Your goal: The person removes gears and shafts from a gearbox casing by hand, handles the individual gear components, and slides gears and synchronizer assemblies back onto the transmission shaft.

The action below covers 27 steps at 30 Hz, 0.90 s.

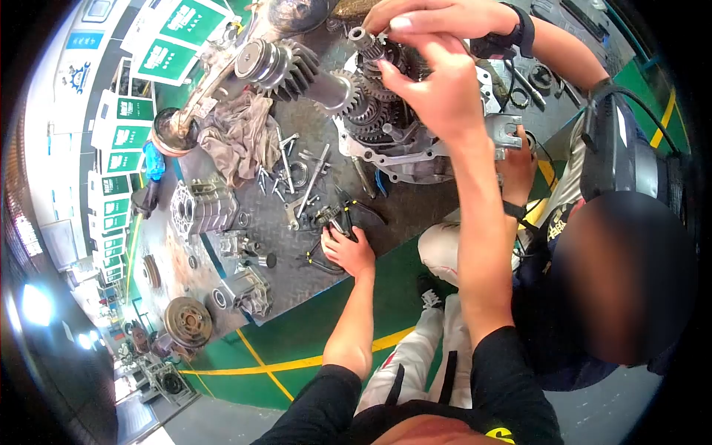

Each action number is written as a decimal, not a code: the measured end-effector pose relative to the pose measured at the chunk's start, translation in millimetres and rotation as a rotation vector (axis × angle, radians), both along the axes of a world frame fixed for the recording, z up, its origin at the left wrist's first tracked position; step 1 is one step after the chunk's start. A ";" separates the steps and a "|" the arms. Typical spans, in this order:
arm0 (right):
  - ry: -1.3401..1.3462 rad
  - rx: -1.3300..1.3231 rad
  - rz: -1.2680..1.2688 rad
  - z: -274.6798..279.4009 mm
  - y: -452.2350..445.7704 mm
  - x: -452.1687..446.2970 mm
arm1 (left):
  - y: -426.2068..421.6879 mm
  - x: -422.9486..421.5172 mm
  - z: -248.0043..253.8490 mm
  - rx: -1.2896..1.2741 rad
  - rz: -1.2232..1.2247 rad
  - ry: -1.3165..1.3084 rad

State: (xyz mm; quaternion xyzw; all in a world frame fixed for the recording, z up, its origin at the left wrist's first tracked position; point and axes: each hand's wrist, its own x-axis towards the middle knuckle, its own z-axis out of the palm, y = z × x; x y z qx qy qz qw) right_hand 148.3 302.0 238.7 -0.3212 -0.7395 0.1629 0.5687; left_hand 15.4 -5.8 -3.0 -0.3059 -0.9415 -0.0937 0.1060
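My right hand (445,93) reaches over the opened gearbox housing (404,163). Its thumb and fingers close around the upper part of an upright splined shaft (366,46), beside stacked gears; another person's hand (437,18) overlaps my fingertips there. My left hand (348,252) rests low at the table's near side. Its fingers curl onto a small dark metal part (328,216), next to pliers (357,206) with black-and-yellow handles; what exactly lies inside the grip is partly hidden. Left of the shaft, a thick helical gear shaft (297,74) leans beside the gears.
Several wrenches and bolts (285,178) lie beside a crumpled rag (241,137). Aluminium housings (204,208) stand further left, with a rusty disc (188,322) near the edge. A co-worker (593,170) is close on the right, with a second hand (519,167) at the gearbox's side.
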 end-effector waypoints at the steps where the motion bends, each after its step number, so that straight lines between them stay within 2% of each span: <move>1: 0.042 -0.106 0.088 4.0 -0.1 4.8 | -1.2 0.6 -0.3 -0.007 0.002 -0.004; 3: 0.023 -0.143 0.115 7.1 -5.7 8.2 | -0.4 -1.1 0.9 -0.011 0.005 -0.006; 6: -0.174 -0.123 -0.004 0.1 -6.2 6.1 | 2.1 1.3 3.6 -0.010 0.017 -0.037; 15: -0.166 0.002 -0.036 0.4 0.0 -0.4 | 1.4 0.3 3.2 -0.025 0.022 -0.045; 20: -0.054 0.131 -0.050 7.6 6.9 -9.7 | 1.7 -1.6 2.9 -0.019 0.006 -0.036; 23: -0.099 0.022 -0.038 -3.7 1.0 -3.9 | 2.1 -0.9 2.7 0.005 -0.002 -0.027; 27: -0.130 0.050 -0.040 -1.4 3.6 -5.2 | 2.5 -0.5 4.1 -0.013 0.012 -0.049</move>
